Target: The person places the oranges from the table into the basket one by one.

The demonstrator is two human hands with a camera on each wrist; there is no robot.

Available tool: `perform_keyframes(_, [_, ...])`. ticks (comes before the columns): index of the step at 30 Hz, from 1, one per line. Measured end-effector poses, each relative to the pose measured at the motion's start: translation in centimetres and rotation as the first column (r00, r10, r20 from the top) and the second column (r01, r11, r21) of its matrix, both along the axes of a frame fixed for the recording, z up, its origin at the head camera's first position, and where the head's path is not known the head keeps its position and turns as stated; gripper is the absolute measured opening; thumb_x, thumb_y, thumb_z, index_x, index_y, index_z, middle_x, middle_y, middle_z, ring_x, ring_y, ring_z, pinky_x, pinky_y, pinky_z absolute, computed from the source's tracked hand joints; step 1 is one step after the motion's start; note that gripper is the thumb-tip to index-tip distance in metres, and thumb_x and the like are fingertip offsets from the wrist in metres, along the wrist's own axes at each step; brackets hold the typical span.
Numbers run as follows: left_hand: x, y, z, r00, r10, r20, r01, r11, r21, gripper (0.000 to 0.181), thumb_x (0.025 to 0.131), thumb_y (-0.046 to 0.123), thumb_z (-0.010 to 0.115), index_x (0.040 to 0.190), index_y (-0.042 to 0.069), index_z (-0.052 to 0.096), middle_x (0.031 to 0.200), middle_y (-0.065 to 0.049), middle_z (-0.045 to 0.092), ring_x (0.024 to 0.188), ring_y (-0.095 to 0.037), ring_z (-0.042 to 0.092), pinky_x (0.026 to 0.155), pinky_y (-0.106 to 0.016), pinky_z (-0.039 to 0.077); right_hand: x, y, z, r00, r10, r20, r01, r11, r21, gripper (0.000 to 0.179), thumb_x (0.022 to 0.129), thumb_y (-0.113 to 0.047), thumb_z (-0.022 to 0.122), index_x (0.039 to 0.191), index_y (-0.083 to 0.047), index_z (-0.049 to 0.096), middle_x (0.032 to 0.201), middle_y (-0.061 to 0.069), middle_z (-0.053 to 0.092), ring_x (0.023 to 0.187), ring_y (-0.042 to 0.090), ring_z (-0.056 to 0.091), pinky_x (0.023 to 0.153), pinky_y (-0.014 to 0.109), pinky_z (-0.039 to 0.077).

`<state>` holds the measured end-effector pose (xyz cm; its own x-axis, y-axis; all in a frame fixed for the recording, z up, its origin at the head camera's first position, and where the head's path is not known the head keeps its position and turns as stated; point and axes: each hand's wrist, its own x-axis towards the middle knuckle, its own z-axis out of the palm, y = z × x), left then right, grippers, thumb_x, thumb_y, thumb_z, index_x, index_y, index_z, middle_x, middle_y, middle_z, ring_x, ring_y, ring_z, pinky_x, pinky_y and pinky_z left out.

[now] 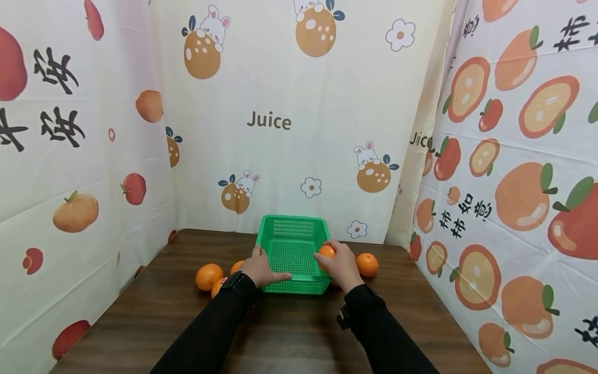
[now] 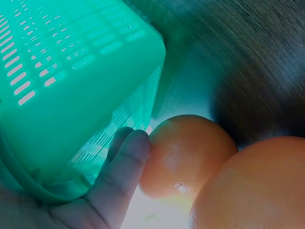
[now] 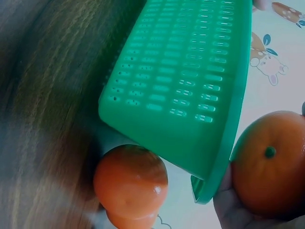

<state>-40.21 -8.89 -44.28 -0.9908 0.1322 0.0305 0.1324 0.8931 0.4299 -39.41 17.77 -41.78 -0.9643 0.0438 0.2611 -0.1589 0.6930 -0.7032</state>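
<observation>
A green plastic basket (image 1: 299, 285) with slotted walls stands near the back of the table. My left hand (image 1: 261, 268) holds its near left corner, thumb along the front rim and fingers against the outer side wall. In the left wrist view those fingers (image 2: 121, 171) lie between the basket wall and an orange (image 2: 188, 155). At the basket's right rim, my right hand (image 1: 343, 266) grips another orange (image 1: 328, 251). The right wrist view shows this held orange (image 3: 271, 164) close up, its green stem end facing the camera, beside the rim.
Left of the basket several oranges (image 1: 208, 277) lie grouped on the dark wooden table (image 1: 289, 332). On its right sits an orange (image 1: 367, 265), with others partly hidden by my right hand. Fruit-printed cloth (image 1: 280, 156) hangs behind and on both sides.
</observation>
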Motion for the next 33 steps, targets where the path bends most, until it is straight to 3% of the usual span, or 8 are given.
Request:
perform_keyframes(16, [0.5,0.2,-0.1,1.000,-0.007,-0.015,0.006,1.000,-0.013,0.138,0.075,0.092,0.068,0.162,-0.009,0.032,0.173,-0.028,0.023,0.122,-0.040,0.066,0.103,-0.053,0.056,0.1,-1.3,-0.3,0.999,-0.026,-0.020,0.028,0.993,0.111,0.047,0.096,-0.045,0.078,0.132,-0.017,0.069,0.122,0.017,0.062,0.089,0.025,0.060,0.074,0.035,0.054])
perform_keyframes(28, [0.3,0.1,0.0,1.000,-0.010,-0.014,0.010,1.000,-0.004,0.137,0.075,0.091,0.069,0.162,-0.009,0.033,0.173,-0.028,0.023,0.126,-0.041,0.063,0.105,-0.055,0.055,-0.3,-2.3,-0.5,0.999,-0.039,-0.027,0.044,0.976,0.215,0.045,0.094,-0.047,0.079,0.129,-0.020,0.069,0.111,0.015,0.059,0.080,0.025,0.055,0.067,0.034,0.045])
perform_keyframes(33, [0.3,0.1,0.1,0.999,-0.022,-0.025,0.022,0.999,-0.028,0.135,0.076,0.092,0.067,0.160,-0.009,0.036,0.172,-0.029,0.024,0.127,-0.041,0.064,0.105,-0.054,0.055,-0.7,-2.7,-0.9,0.998,-0.047,-0.030,0.054,0.954,0.295,0.052,0.093,-0.051,0.079,0.134,-0.021,0.068,0.110,0.014,0.059,0.080,0.025,0.055,0.068,0.035,0.044])
